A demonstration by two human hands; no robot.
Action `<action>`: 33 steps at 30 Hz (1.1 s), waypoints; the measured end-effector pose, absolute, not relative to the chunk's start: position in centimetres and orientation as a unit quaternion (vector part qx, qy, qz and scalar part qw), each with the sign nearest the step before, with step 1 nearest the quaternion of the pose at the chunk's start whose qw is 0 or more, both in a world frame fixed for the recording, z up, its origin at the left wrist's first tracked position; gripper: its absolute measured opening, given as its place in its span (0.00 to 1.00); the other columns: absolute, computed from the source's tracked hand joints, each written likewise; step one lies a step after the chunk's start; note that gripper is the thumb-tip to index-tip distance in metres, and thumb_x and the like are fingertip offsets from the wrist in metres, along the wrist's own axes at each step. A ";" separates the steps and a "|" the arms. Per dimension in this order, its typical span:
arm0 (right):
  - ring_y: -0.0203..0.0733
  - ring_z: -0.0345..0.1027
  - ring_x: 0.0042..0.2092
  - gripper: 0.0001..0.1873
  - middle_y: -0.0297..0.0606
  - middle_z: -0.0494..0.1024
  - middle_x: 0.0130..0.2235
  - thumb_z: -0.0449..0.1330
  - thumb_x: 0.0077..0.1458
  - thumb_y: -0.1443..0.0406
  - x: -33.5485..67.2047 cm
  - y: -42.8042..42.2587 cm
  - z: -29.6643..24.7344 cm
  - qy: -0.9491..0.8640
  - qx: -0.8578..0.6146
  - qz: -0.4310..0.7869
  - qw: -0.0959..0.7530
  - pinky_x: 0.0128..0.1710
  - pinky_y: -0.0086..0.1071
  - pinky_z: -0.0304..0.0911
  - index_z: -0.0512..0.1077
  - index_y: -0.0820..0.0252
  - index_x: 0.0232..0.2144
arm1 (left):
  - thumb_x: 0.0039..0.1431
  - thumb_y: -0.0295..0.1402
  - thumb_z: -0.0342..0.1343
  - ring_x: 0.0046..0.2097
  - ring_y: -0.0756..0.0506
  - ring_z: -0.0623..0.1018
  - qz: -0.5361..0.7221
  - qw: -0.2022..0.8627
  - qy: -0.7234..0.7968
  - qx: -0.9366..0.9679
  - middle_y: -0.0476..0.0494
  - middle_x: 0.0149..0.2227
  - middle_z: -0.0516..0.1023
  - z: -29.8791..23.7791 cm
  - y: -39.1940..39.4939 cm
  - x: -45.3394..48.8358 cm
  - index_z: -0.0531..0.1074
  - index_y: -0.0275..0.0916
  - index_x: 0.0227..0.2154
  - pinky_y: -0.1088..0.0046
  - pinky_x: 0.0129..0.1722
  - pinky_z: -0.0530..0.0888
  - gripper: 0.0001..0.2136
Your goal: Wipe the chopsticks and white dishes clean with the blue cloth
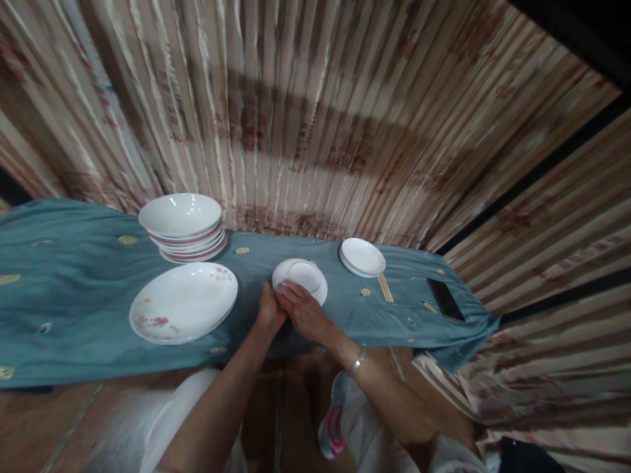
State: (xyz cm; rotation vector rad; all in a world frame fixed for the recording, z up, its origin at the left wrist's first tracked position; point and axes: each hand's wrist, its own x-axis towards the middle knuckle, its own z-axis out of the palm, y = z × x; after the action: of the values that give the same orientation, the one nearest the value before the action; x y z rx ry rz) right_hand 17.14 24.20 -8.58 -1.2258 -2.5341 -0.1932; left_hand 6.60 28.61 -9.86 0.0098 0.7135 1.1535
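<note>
Near the front of the cloth-covered table, a white dish point(314, 278) is tilted towards me. A raised ring shows on it, so it looks upside down; I cannot tell whether it is a plate or a bowl. My left hand point(271, 310) is closed at its lower left edge, with the fingers partly hidden. Across the dish's near part lies my right hand point(306, 311), its fingers stretched out and touching the surface. A silver bracelet point(357, 361) circles my right wrist.
Large floral oval plates point(185, 299) are stacked at left, with a pile of bowls and plates point(182, 215) behind. To the right are small white plates point(363, 256), chopsticks point(385, 289) and a black phone point(445, 299). A patterned curtain point(296, 118) hangs behind the table point(73, 315).
</note>
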 end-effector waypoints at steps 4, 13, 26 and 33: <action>0.49 0.54 0.65 0.24 0.49 0.66 0.61 0.48 0.61 0.72 17.0 26.0 -8.3 -0.855 -0.486 -0.035 0.179 0.64 0.46 0.53 0.64 0.67 0.59 | 0.68 0.41 0.37 0.48 0.42 0.79 0.533 0.787 0.311 0.007 0.34 0.42 0.80 -10.0 28.7 6.6 0.71 0.31 0.50 0.66 0.49 0.74 0.23; 0.48 0.55 0.65 0.24 0.51 0.66 0.61 0.45 0.64 0.68 18.8 29.8 -9.9 -0.794 -0.572 0.014 0.205 0.63 0.48 0.51 0.62 0.67 0.60 | 0.66 0.30 0.44 0.55 0.43 0.74 0.533 0.767 0.357 0.012 0.37 0.46 0.80 -9.1 28.4 7.1 0.70 0.33 0.52 0.68 0.53 0.72 0.16; 0.49 0.53 0.66 0.26 0.55 0.65 0.61 0.43 0.64 0.67 22.7 24.7 -13.3 -0.706 -0.637 -0.005 0.309 0.64 0.49 0.53 0.61 0.70 0.61 | 0.64 0.24 0.47 0.46 0.44 0.80 0.530 0.758 0.381 0.010 0.37 0.40 0.82 -10.3 28.8 7.1 0.69 0.30 0.52 0.71 0.47 0.76 0.15; 0.48 0.40 0.69 0.29 0.53 0.57 0.66 0.44 0.60 0.74 19.4 20.3 -12.6 -0.771 -0.566 -0.041 0.288 0.65 0.49 0.53 0.55 0.70 0.64 | 0.61 0.24 0.49 0.43 0.44 0.80 0.554 0.761 0.331 0.063 0.39 0.33 0.82 -9.8 28.3 7.5 0.75 0.31 0.36 0.70 0.48 0.75 0.09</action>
State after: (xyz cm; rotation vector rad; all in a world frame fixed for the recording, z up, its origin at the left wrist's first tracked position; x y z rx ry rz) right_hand 19.41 20.31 -12.62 -1.5129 -2.0595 -0.1101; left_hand 7.51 28.33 -9.80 0.1374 0.7211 1.2059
